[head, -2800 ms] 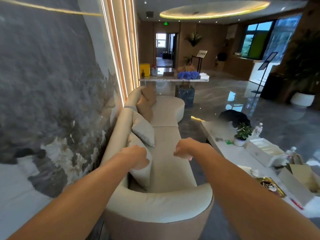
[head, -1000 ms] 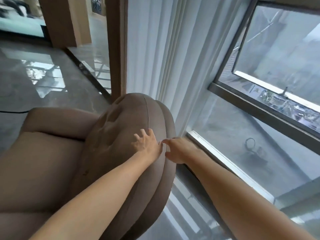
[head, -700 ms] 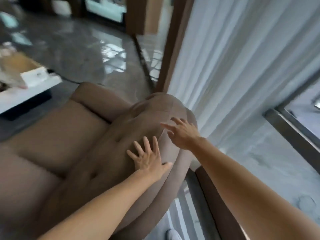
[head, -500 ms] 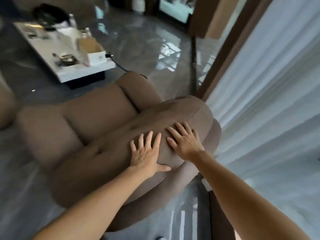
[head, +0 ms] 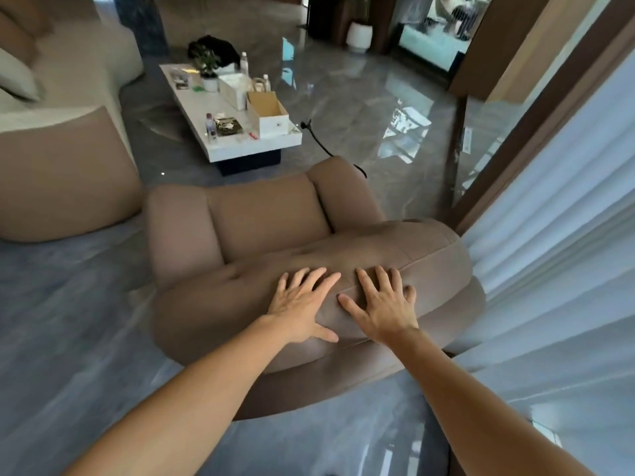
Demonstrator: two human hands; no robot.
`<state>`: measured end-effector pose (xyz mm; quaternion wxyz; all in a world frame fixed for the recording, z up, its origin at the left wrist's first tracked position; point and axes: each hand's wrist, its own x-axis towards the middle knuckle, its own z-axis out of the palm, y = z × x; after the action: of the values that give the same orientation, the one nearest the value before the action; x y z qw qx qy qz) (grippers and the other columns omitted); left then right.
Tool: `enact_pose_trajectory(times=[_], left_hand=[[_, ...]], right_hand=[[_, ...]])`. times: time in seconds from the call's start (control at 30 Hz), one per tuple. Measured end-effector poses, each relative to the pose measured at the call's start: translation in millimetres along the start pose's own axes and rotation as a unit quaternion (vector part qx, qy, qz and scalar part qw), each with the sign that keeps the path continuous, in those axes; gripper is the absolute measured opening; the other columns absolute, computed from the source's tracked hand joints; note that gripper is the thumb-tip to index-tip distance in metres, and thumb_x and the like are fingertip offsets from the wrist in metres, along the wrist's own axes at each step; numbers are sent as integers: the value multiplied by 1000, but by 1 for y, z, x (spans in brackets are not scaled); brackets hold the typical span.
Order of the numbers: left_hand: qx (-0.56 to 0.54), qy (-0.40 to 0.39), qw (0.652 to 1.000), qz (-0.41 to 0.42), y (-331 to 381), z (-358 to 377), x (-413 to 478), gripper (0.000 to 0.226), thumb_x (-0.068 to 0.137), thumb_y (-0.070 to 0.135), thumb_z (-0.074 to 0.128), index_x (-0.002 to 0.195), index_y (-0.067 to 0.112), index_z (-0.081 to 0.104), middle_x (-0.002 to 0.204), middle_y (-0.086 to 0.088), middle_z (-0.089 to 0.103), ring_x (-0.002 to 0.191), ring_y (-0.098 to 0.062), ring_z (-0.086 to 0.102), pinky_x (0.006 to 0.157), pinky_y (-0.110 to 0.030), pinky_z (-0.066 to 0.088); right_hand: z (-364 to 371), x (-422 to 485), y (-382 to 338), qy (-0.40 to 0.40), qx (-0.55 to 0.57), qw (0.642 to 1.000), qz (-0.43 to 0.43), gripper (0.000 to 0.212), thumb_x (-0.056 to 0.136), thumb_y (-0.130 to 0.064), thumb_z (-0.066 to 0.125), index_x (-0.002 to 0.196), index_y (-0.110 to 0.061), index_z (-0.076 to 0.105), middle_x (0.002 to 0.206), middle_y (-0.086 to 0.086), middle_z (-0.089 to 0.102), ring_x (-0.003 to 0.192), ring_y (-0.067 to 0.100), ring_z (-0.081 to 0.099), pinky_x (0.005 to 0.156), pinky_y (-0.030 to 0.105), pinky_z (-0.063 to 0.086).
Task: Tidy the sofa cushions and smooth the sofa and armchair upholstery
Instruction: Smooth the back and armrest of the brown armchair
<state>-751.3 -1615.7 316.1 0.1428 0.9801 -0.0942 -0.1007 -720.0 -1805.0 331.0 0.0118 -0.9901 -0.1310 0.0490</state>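
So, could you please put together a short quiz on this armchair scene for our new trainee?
1. True or false: both hands lie flat, fingers spread, on the armchair backrest.
2. What stands directly beyond the armchair: (a) coffee table, (b) bed, (c) desk?
3. On which side of the armchair does the white curtain hang?

Key
1. True: the left hand and right hand press on the backrest top, side by side.
2. (a), the coffee table.
3. The person's right, where the curtain hangs.
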Motion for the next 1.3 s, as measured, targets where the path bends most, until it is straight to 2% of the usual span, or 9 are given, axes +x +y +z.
enact_pose_trajectory(times=[0.2,0.37,0.53,0.6,0.7,0.9,1.1,1.23,1.3], left_hand=[[-19,-37,998,46,-72,-17,-37,123,56,73,74,150,45,0,163,10,3,149,-21,0,119,-54,4],[-43,-59,993,89,-148,-34,-65,123,54,72,76,150,48,2,163,15,0,149,-14,-5,120,-50,-1],[-54,-70,989,120,-263,-62,-76,126,50,70,77,150,47,3,163,14,1,148,-11,-5,120,-45,-1],[-49,-72,987,135,-282,-71,-75,131,48,70,78,152,43,3,163,12,1,148,-9,-3,121,-43,1],[-37,-89,983,159,-302,-90,-70,133,45,70,78,152,42,4,163,14,1,148,-5,-3,121,-42,1],[-26,-146,975,164,-419,-152,-29,131,46,61,84,150,50,3,161,21,-1,146,-1,-11,120,-39,-5],[23,-221,958,181,-502,-214,11,135,51,44,91,152,46,1,162,20,-5,146,-3,-16,120,-44,-8],[93,-275,937,193,-553,-240,38,143,51,38,93,151,45,-10,161,17,-16,145,-4,-20,119,-45,-11],[120,-294,927,201,-580,-250,52,147,51,36,93,150,45,-14,160,16,-20,144,-5,-22,119,-47,-11]], right_hand=[[0,-19,-75,-19,-13,999,25,99,67,-95,7,148,-40,17,151,4,33,134,34,22,103,59,27],[1,-27,-140,-57,-43,997,14,114,51,-101,27,148,-44,5,145,4,32,126,34,26,100,58,30],[4,6,-251,-30,-52,998,2,112,44,-102,33,135,-36,30,132,12,39,116,36,33,97,57,30],[4,8,-270,-9,-32,999,7,110,42,-103,33,127,-33,38,130,13,38,118,36,33,98,57,28],[7,11,-292,31,-8,999,21,110,44,-104,31,123,-29,43,128,14,41,121,37,33,102,58,26],[10,83,-404,94,59,991,81,106,46,-104,32,114,-25,49,120,14,45,119,39,37,104,61,27],[2,140,-504,88,80,982,150,106,53,-100,34,121,-20,52,127,21,47,125,43,34,105,67,21],[1,175,-572,72,95,974,191,108,59,-95,34,128,-14,50,131,25,45,128,47,31,105,69,18],[0,195,-603,66,91,976,186,104,64,-91,35,126,-9,52,130,28,48,126,49,35,104,70,22]])
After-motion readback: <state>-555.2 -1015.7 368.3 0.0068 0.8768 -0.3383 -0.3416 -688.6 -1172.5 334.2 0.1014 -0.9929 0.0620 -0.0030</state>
